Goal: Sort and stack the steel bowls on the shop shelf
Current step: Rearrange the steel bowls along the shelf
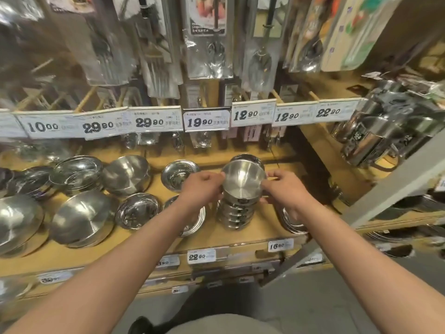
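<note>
Obs: both hands are on the top bowl (243, 179) of the small stack (237, 213), centre right of the frame, on the wooden shelf (260, 227). My left hand (203, 189) pinches the bowl's left rim, fingers curled round the edge; my right hand (280, 188) does the same on the right rim. The hands are set apart on opposite sides of the bowl, both clamped on it

Why this hold, as I judge it: a grip on two opposite points keeps the bowl mouth level and centred over the ones beneath, so it nests straight instead of riding up on one side. The bowl sits mouth up and tipped a little toward the camera; I cannot tell if it is fully seated or just above the next one

Stack: several like-sized bowls nested under the held one, walls showing as rings. Another bowl (248, 159) sits just behind the stack, upper edge only visible

Elsewhere on the shelf: shallow dishes (179, 174) left of the stack, laid open side up. Further left, larger bowls (81, 218) lie tilted on their sides, leaning on one another, not yet stacked. Grouping by size seems the intent, small ones centre right, large ones lower left

Price tags (206, 120) run across the rail above; packaged utensils (207, 44) hang in the upper half. Steel mugs (375, 133) lie at right

Risk: polished steel is slippery, a loose pinch could let the rim slide
</note>
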A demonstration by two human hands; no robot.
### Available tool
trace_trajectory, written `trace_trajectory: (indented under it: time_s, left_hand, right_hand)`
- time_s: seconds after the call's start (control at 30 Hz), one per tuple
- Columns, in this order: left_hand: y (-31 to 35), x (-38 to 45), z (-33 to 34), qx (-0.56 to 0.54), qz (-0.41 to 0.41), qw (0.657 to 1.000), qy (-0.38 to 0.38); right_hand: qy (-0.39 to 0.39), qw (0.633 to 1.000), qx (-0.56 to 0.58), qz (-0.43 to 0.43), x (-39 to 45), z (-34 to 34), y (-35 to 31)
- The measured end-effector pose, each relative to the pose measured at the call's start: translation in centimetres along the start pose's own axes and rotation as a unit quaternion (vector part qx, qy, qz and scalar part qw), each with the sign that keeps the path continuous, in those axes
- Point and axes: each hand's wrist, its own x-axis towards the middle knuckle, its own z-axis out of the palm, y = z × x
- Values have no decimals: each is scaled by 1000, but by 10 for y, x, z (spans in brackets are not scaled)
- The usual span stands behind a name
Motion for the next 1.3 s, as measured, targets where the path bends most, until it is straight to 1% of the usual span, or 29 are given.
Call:
trace_trajectory:
  time_s: [0.13,0.27,0.4,0.53,0.7,0.87,1.3]
  left_hand:
    - [1,-3,7,0,-10,999,36]
    - [-2,-7,13,15,-30,998,53]
    - [-5,-7,20,17,-45,997,61]
    - [-3,-5,23,5,-46,997,65]
    - [-3,-4,23,5,-39,996,74]
    - [-6,-5,22,-5,-45,996,74]
    - [-7,-4,20,-27,-55,995,74]
  right_hand:
    - [-7,999,-39,-33,8,0,3]
    - [-21,994,-82,-71,14,-1,9]
    - [-11,990,-105,-94,18,-2,9]
    - [-3,992,-95,-86,21,-3,10]
    - [-17,992,-94,-79,23,-2,12]
    - [-21,989,-111,-97,24,-2,14]
    - [-25,989,-100,-110,25,0,18]
